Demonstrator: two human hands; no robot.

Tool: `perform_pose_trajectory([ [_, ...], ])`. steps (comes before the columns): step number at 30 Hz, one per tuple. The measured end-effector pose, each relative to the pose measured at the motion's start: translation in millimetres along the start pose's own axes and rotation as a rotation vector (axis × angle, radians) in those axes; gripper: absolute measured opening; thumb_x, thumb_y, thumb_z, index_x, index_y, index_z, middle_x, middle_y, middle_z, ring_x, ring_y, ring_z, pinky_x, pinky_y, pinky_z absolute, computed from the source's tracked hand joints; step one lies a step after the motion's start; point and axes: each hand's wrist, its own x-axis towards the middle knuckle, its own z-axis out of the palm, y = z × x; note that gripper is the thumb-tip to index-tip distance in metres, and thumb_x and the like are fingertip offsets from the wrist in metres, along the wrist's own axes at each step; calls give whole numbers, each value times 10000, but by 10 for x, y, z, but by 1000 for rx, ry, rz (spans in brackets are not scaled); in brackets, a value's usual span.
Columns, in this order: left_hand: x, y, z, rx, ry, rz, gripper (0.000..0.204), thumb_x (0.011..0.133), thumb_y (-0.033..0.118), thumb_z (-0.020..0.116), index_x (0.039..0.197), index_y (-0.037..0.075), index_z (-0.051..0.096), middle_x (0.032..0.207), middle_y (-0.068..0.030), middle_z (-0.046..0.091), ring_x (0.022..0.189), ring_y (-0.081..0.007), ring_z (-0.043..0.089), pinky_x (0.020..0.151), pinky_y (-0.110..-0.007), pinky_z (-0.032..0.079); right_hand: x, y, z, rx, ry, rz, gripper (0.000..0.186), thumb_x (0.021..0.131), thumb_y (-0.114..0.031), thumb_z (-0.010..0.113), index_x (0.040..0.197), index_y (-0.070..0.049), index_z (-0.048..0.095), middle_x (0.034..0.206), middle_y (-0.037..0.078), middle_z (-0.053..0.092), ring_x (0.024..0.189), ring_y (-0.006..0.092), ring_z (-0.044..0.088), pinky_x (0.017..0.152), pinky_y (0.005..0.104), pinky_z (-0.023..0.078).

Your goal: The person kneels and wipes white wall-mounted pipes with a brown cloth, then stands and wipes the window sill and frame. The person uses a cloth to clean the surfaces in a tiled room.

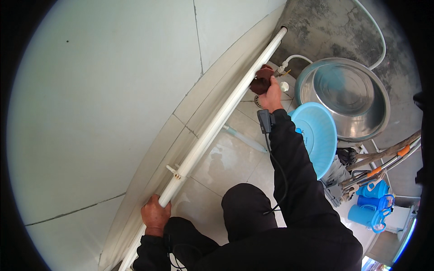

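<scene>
The two hands are well apart along a white pipe that slants across the view from one o'clock down to seven o'clock, beside the pale tiled wall. At seven o'clock the left hand is wrapped around the pipe's lower stretch, just below a small fitting on it. Toward two o'clock the right hand grasps a dark red piece, thumb on its near side; the piece lies at the pipe's upper stretch, about one o'clock, and its material is hard to tell. Just past it sits a white tap fitting with a hose, and a round drain shows in the floor below the wrist. A clear tube lies on the floor near the middle. Between two and three o'clock a large steel basin leans against the grey wall, with a light-blue basin at three o'clock overlapping its edge. Blue jugs stand at four o'clock, near some long-handled tools.
</scene>
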Motion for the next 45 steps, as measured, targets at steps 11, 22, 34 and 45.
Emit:
perform_pose_trajectory([
  [11, -12, 4, 20, -13, -6, 5, 340, 798, 334, 865, 938, 85, 681, 831, -181, 755, 756, -424, 744, 681, -532, 602, -594, 338, 549, 120, -192, 258, 499, 1193, -460, 292, 1290, -76, 595, 1148, 120, 691, 981, 312, 662, 911, 521, 584],
  [22, 31, 84, -75, -67, -64, -46, 351, 823, 336, 843, 974, 56, 694, 917, -195, 779, 835, -428, 763, 757, -536, 614, -1955, 871, 719, -109, -77, 318, 589, 1174, -543, 271, 1274, -73, 612, 1051, 44, 689, 910, 247, 666, 868, 465, 594],
  [34, 40, 99, -200, -159, -100, 1, 376, 895, 377, 788, 1043, 43, 697, 963, -184, 786, 914, -401, 768, 807, -525, 613, -3411, 1449, 461, -611, -39, 355, 457, 1151, -402, 412, 1361, -29, 573, 1225, 143, 683, 1069, 279, 694, 927, 449, 587],
  [45, 29, 30, -214, -231, -92, 85, 458, 932, 416, 739, 1129, 11, 659, 1020, -220, 772, 946, -422, 758, 812, -540, 606, -3844, 343, 228, -623, -396, 342, 410, 1114, -331, 585, 1303, 30, 630, 1220, 124, 689, 1095, 203, 651, 953, 373, 522],
])
